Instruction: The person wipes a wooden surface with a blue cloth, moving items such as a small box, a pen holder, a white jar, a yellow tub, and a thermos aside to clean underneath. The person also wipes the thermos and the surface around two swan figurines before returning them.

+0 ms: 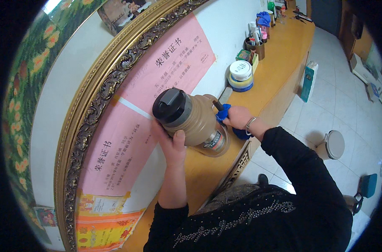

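Note:
A large brown translucent plastic water jug point(195, 116) with a black lid point(170, 105) stands tilted in view over the wooden counter. My left hand point(172, 145) grips it just under the lid, thumb at the front and the other fingers mostly hidden behind. On the jug's side is a label point(214, 141) with writing. My right hand point(239, 118), a bracelet at its wrist, is closed around a blue cloth point(223, 112) beside the jug. A short dark piece point(218, 105) pokes out of the cloth; what it belongs to is unclear. More blue cloth point(241, 134) hangs below that hand.
Along the wooden counter point(282, 47) stand stacked round tubs point(240, 74) and a brown pen holder point(255, 47). Pink certificates point(168, 69) and an ornate frame point(110, 75) cover the wall at left. On the tiled floor are a lidded bin point(334, 145) and a teal package point(309, 81).

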`<control>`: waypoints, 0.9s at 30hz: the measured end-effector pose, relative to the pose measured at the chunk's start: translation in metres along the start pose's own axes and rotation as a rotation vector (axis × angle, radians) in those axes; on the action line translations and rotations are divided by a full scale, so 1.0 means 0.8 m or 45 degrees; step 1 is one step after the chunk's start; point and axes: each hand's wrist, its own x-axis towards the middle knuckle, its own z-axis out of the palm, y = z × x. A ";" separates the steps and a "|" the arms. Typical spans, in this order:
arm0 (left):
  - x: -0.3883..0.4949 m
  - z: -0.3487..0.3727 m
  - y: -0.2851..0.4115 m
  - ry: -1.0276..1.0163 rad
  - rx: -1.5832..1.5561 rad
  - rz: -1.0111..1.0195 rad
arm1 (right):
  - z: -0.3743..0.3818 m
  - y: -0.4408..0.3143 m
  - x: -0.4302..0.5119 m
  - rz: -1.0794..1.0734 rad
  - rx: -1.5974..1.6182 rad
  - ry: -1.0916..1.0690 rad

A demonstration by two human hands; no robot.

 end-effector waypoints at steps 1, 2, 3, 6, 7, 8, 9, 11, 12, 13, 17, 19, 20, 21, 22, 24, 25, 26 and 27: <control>0.000 0.000 0.001 -0.003 -0.010 -0.001 | -0.001 0.005 0.002 -0.046 0.008 -0.037; 0.001 0.000 0.001 -0.005 -0.019 -0.001 | -0.002 0.008 0.002 -0.083 0.026 -0.040; 0.001 0.000 0.002 -0.005 -0.028 -0.003 | -0.003 0.010 0.002 -0.123 0.044 -0.044; 0.000 0.000 -0.008 0.004 -0.060 -0.014 | 0.022 0.042 0.009 -0.252 0.296 0.009; 0.000 0.000 -0.005 0.004 -0.062 -0.010 | 0.036 0.056 0.012 -0.302 0.418 0.033; -0.001 0.001 -0.004 0.004 -0.071 -0.007 | 0.045 0.068 0.008 -0.199 0.566 0.078; 0.000 0.003 -0.003 0.002 -0.080 -0.003 | 0.053 0.079 -0.001 -0.094 0.714 0.126; -0.003 -0.001 -0.004 0.001 -0.035 -0.024 | 0.062 0.085 -0.016 0.227 1.153 0.271; -0.006 -0.003 -0.005 0.000 -0.016 -0.039 | 0.060 0.083 -0.026 0.457 1.435 0.374; -0.007 -0.004 -0.005 0.017 0.016 -0.035 | 0.057 0.081 -0.034 0.695 1.710 0.480; -0.005 0.000 0.002 0.034 0.006 -0.033 | 0.049 0.069 -0.048 0.555 1.696 0.410; -0.001 0.003 0.006 0.015 -0.039 -0.031 | 0.058 0.060 -0.038 0.508 1.476 0.238; 0.002 0.004 0.006 -0.005 -0.052 -0.024 | 0.073 0.063 -0.026 0.319 1.288 0.313; 0.003 0.003 0.003 -0.020 -0.057 -0.024 | 0.084 0.060 -0.015 0.132 1.097 0.371; 0.000 -0.001 0.002 -0.018 -0.044 -0.023 | 0.076 0.036 -0.013 0.105 0.923 0.416; -0.003 -0.006 -0.002 -0.019 -0.032 -0.016 | 0.052 -0.004 -0.014 0.052 0.568 0.514; -0.003 -0.004 -0.005 0.007 0.020 -0.013 | 0.046 -0.010 -0.011 0.089 0.479 0.498; -0.004 -0.002 -0.009 0.032 0.074 -0.009 | 0.040 -0.015 -0.007 0.124 0.391 0.482; -0.005 0.000 -0.009 0.055 0.131 -0.009 | 0.038 -0.019 -0.005 0.162 0.307 0.463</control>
